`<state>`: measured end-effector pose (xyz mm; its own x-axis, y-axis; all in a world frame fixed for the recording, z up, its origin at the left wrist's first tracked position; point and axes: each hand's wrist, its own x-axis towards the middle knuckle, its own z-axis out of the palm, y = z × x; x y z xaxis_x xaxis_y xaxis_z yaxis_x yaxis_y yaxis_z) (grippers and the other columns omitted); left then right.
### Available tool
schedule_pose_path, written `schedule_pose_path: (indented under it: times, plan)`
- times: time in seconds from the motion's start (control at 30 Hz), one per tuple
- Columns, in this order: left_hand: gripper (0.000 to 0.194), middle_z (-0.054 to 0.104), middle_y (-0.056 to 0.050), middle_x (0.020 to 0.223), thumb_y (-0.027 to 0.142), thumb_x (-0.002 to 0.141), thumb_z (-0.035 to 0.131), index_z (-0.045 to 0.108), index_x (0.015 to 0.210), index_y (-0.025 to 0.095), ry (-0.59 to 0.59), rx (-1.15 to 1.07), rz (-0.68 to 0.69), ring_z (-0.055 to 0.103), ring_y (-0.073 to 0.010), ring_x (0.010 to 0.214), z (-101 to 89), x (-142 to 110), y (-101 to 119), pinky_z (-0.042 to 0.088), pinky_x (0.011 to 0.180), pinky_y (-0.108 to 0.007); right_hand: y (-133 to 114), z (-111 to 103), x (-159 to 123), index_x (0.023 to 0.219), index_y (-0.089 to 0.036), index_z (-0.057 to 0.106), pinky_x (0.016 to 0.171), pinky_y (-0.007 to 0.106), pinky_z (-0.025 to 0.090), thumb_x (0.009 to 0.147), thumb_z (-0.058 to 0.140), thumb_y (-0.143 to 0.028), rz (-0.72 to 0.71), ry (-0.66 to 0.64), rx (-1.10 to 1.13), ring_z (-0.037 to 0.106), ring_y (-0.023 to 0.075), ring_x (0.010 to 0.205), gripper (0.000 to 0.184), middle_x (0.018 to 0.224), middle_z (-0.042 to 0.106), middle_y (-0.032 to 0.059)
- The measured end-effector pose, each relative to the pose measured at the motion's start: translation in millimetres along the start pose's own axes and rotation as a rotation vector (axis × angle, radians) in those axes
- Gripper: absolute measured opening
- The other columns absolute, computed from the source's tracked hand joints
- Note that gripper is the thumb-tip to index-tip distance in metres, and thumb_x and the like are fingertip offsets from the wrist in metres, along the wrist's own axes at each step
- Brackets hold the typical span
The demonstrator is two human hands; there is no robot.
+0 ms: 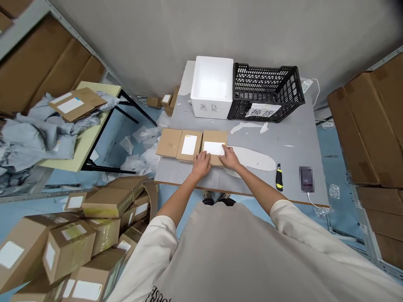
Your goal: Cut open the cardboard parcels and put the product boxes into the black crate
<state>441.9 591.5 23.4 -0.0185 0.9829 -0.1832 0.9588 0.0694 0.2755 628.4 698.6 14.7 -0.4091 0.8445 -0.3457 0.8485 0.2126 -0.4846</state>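
White bin (211, 111) beside black mesh crate (239, 110), grey bags (40, 136) on pale side table (83, 144)

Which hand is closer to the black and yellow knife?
Right. The right hand is on the box's near right corner, to the left of the knife. The left hand, at the box's near left corner, is farther away.

Grey-beige shirt (226, 251), off-white sleeves (149, 247), black lettering (156, 295)

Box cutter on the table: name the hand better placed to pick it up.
Right hand, probably: the box cutter lies nearer to it, while the left hand is farther off. Both hands touch one carton.
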Motion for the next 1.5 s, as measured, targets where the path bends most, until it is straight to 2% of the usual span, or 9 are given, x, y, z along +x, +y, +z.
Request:
schedule_pose_path:
  times: [0.1,0.27,0.43,0.6,0.77,0.97,1.27,1.4,1.5]
  plan:
    - [0.061,0.036,-0.017,0.165,0.033,0.096,0.053,0.043,0.155,0.020,0.006,-0.011,-0.026,0.034,-0.0342,0.152,-2.7,-0.6,-3.8,0.029,0.123,-0.054,0.1,-16.6,17.7,0.162,-0.019,0.032,0.111,0.044,0.043,0.097,0.048,-0.048,0.032,0.039,-0.033,0.048,0.0337,0.138,0.072,0.156,0.041,0.0169]
    - [0.071,0.033,-0.016,0.167,0.041,0.091,0.065,0.042,0.156,0.024,0.001,-0.030,0.011,0.030,-0.0363,0.154,-5.3,1.5,-9.0,0.027,0.123,-0.055,-10.2,-41.9,62.5,0.162,-0.019,0.031,0.115,0.056,0.035,0.094,0.052,-0.046,0.071,0.065,-0.170,0.031,0.0400,0.149,0.076,0.172,0.018,0.0162]
    - [0.075,0.036,-0.015,0.166,0.038,0.090,0.068,0.040,0.157,0.025,-0.029,-0.020,0.086,0.033,-0.0358,0.152,-5.5,8.4,-16.7,0.027,0.123,-0.055,-18.7,-43.6,91.4,0.163,-0.022,0.027,0.118,0.058,0.028,0.092,0.051,-0.043,0.013,-0.021,-0.232,0.021,0.0383,0.152,0.078,0.172,0.019,0.0119]
    - [0.074,0.035,-0.014,0.167,0.029,0.089,0.067,0.040,0.158,0.026,-0.068,-0.010,0.198,0.031,-0.0342,0.154,-3.1,14.9,-19.2,0.028,0.123,-0.053,-0.8,-44.7,84.4,0.151,-0.018,0.044,0.115,0.056,0.033,0.096,0.048,-0.047,0.085,0.076,-0.221,0.041,0.0387,0.137,0.063,0.149,0.044,0.0194]
    - [0.066,0.033,-0.008,0.170,0.019,0.093,0.058,0.042,0.156,0.032,-0.115,0.024,0.327,0.029,-0.0289,0.156,-3.7,30.9,-5.6,0.026,0.124,-0.053,52.0,-61.3,50.3,0.138,-0.016,0.057,0.108,0.049,0.042,0.096,0.049,-0.051,0.238,0.168,-0.119,0.051,0.0379,0.124,0.055,0.135,0.050,0.0190]
    - [0.063,0.038,-0.007,0.167,0.013,0.093,0.054,0.046,0.152,0.032,-0.138,0.051,0.442,0.033,-0.0264,0.154,-0.1,53.9,44.6,0.031,0.122,-0.048,133.2,-78.2,-10.3,0.124,-0.017,0.061,0.104,0.042,0.045,0.096,0.052,-0.048,0.345,0.256,0.012,0.055,0.0344,0.122,0.042,0.130,0.053,0.0175]
    - [0.062,0.053,-0.009,0.149,0.013,0.098,0.042,0.037,0.158,0.028,-0.075,-0.053,0.079,0.062,-0.0246,0.123,50.7,67.3,153.0,0.052,0.102,-0.035,254.9,-99.4,-96.5,0.094,-0.024,0.058,0.088,0.037,0.048,0.103,0.037,-0.051,0.366,0.259,0.045,0.062,0.0284,0.098,0.035,0.102,0.066,0.0105]
    - [0.066,0.053,-0.010,0.150,0.011,0.095,0.038,0.037,0.160,0.024,-0.029,-0.208,0.000,0.059,-0.0229,0.131,67.0,68.3,185.3,0.050,0.107,-0.032,285.4,-104.5,-110.1,0.087,-0.026,0.056,0.081,0.035,0.047,0.101,0.042,-0.047,0.308,0.196,0.083,0.063,0.0264,0.092,0.029,0.091,0.069,0.0070]
    - [0.062,0.053,-0.014,0.149,0.019,0.098,0.038,0.036,0.161,0.020,-0.020,-0.344,-0.140,0.057,-0.0276,0.134,66.7,73.4,198.5,0.048,0.111,-0.040,295.2,-106.9,-106.5,0.092,-0.025,0.057,0.081,0.035,0.049,0.095,0.050,-0.045,0.275,0.212,0.182,0.063,0.0248,0.092,0.021,0.101,0.070,0.0063]
